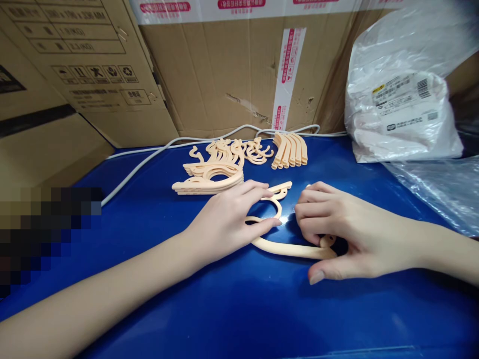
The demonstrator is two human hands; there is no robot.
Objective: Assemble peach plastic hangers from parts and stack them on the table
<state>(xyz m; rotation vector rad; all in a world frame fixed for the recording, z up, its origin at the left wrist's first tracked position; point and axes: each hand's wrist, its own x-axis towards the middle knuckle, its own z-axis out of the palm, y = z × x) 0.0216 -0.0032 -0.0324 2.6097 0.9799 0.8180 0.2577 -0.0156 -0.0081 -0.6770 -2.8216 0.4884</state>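
Observation:
My left hand (239,209) lies over a cream plastic clothes hanger (288,248), its thumb and fingers closed on the ring-shaped middle part. The hanger's curved arm runs along the blue tabletop to my right hand (337,224). There my right fingers curl over the arm's end, with the thumb on the near side; part of that end is hidden. Just beyond my left hand is a stack of hanger frames (209,187). Behind it lies a pile of loose hooks (258,149), beside a row of curved hanger arms (290,149).
Cardboard boxes (232,75) wall off the back and left of the blue table (239,319). A white cable (142,167) runs along the back edge. White plastic packaging (404,109) with a label stands at the back right, and clear film (441,184) lies before it.

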